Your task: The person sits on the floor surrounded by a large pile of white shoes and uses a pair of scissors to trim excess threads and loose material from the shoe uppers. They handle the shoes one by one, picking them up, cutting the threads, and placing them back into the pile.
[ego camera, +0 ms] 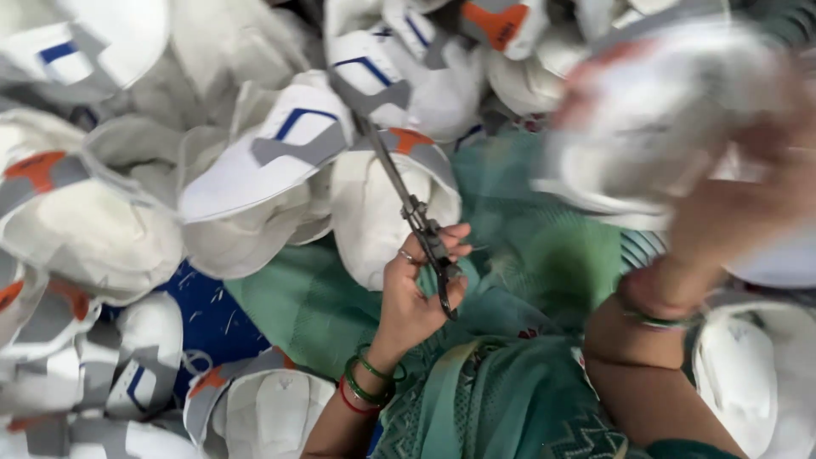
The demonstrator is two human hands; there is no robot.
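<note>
my left hand is clamped on the scissors mid-frame, my blurred right hand grips a white shoe upper upper right, so i should keep the blades pointed away.

The scissors are dull grey metal, slightly worn. The shoe uppers around them look like matt white fabric with grey and orange cloth trim. The teal garment is soft woven cloth; the bangles shine glossy green.
</note>
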